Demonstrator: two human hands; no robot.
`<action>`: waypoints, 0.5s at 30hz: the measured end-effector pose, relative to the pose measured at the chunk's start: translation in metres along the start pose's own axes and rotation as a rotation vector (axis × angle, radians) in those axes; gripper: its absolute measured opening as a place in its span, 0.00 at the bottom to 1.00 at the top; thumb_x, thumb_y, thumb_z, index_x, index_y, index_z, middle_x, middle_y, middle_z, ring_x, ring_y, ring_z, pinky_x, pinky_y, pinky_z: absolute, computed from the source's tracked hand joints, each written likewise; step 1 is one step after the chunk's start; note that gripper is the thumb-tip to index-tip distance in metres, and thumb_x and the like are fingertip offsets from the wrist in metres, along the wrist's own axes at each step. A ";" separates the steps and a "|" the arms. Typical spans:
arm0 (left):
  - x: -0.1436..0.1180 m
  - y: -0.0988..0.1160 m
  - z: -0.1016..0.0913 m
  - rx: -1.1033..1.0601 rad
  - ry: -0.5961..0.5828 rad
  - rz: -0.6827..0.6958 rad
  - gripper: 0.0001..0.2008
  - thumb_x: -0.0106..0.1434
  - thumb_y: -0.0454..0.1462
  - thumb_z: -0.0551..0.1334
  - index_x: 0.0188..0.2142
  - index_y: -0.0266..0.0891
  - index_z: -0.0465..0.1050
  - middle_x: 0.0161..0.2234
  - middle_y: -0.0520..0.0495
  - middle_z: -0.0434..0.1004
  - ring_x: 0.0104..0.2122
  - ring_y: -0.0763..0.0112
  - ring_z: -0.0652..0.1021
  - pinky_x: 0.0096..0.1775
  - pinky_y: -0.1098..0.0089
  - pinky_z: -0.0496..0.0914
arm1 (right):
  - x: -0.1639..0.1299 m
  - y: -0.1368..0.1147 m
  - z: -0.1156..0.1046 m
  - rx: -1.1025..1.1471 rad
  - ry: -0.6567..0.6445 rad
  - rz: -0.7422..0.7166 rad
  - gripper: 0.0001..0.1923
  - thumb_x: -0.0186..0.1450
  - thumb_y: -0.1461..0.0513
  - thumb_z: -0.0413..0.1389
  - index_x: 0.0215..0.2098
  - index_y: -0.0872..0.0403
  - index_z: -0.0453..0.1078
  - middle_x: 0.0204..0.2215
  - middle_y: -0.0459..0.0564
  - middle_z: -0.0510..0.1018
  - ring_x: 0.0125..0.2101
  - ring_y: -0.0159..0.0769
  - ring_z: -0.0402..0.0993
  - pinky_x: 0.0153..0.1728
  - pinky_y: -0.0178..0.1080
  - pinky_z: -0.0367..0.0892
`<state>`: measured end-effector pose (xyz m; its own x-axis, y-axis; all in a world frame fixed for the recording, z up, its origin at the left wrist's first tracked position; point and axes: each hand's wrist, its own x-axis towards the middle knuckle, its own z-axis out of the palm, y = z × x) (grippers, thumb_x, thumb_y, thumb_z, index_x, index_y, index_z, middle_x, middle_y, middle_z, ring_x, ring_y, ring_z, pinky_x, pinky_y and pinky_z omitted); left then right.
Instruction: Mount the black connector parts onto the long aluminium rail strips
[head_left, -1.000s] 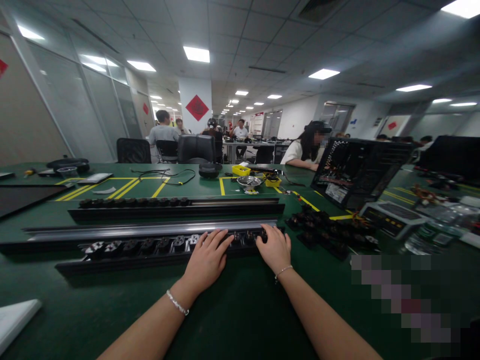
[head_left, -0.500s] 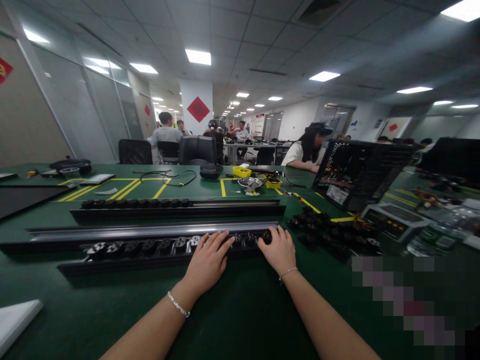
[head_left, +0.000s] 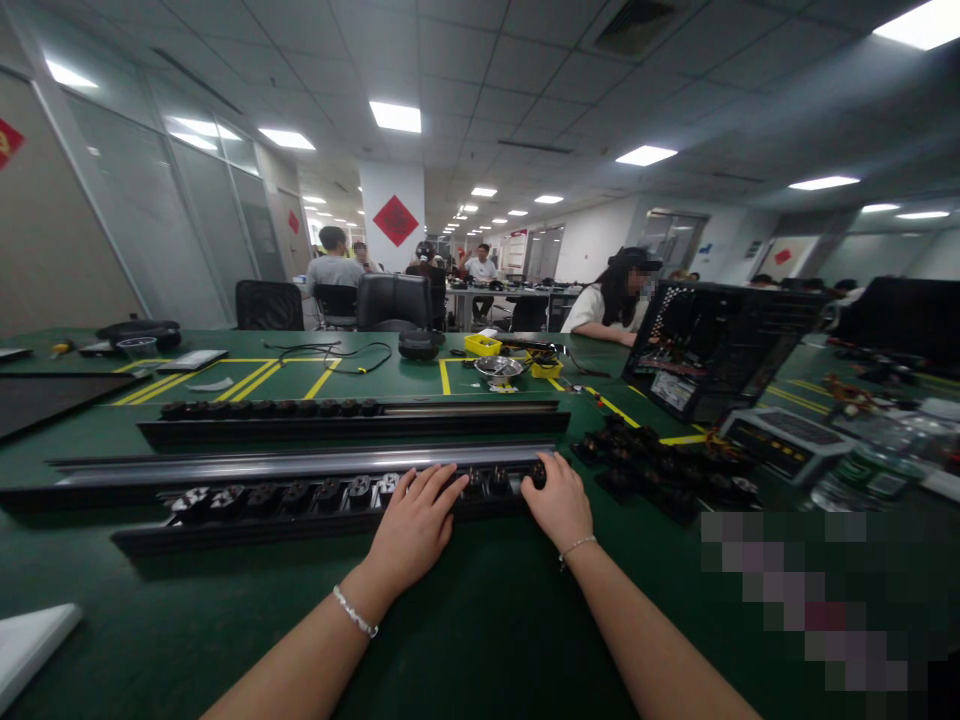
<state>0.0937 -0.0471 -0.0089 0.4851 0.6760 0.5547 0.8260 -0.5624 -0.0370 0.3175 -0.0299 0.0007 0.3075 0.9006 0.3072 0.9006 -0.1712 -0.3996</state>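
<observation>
The person's left hand (head_left: 415, 520) lies flat and relaxed on the nearest black socket rail (head_left: 247, 512), fingers spread over the row of sockets and gripping nothing; the right hand (head_left: 559, 500) rests at the rail's right end, its fingertips curled on the last round socket (head_left: 537, 473), though whether they pinch it or only press on it cannot be told; the rail lies left to right across the green table (head_left: 480, 610), just near of a silver-topped rail (head_left: 300, 463), with a second black rail (head_left: 352, 418) farther off; a heap of loose black socket parts (head_left: 664, 470) lies just right of the right hand; farther right stand an open computer case (head_left: 720, 345) and a flat grey device (head_left: 784, 435); a yellow tray (head_left: 482, 343) and a metal bowl (head_left: 497, 366) sit at the far middle of the table; a white sheet (head_left: 30, 645) lies at the near left edge; a seated person in a white top (head_left: 600, 305) works at the far right side.
</observation>
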 end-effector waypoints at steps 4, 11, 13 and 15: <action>0.000 0.000 0.000 -0.001 0.006 0.005 0.25 0.59 0.34 0.55 0.57 0.50 0.60 0.58 0.50 0.63 0.57 0.62 0.64 0.57 0.55 0.58 | 0.000 0.002 0.002 0.022 0.013 -0.006 0.25 0.58 0.57 0.48 0.54 0.53 0.64 0.56 0.54 0.64 0.54 0.45 0.60 0.50 0.42 0.59; 0.001 0.000 0.000 -0.002 0.001 0.003 0.25 0.60 0.35 0.54 0.57 0.50 0.60 0.58 0.50 0.63 0.57 0.62 0.64 0.57 0.55 0.57 | 0.003 0.006 0.004 0.071 0.023 -0.014 0.25 0.58 0.59 0.48 0.53 0.54 0.63 0.54 0.54 0.66 0.52 0.43 0.62 0.51 0.40 0.58; 0.000 0.000 0.000 0.002 0.011 0.008 0.25 0.59 0.35 0.55 0.56 0.50 0.60 0.58 0.49 0.63 0.56 0.63 0.64 0.57 0.56 0.58 | 0.004 0.008 0.004 0.086 0.030 -0.021 0.25 0.58 0.60 0.48 0.53 0.54 0.63 0.53 0.53 0.67 0.52 0.42 0.62 0.51 0.40 0.58; 0.000 0.000 0.000 0.001 0.016 0.012 0.25 0.59 0.34 0.55 0.56 0.50 0.61 0.57 0.49 0.64 0.56 0.63 0.65 0.57 0.56 0.58 | 0.004 0.009 0.004 0.100 0.038 -0.025 0.24 0.58 0.60 0.48 0.53 0.53 0.64 0.52 0.52 0.67 0.52 0.41 0.62 0.52 0.40 0.58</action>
<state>0.0938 -0.0468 -0.0086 0.4904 0.6613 0.5676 0.8204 -0.5700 -0.0447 0.3259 -0.0261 -0.0054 0.2989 0.8878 0.3501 0.8736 -0.1069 -0.4748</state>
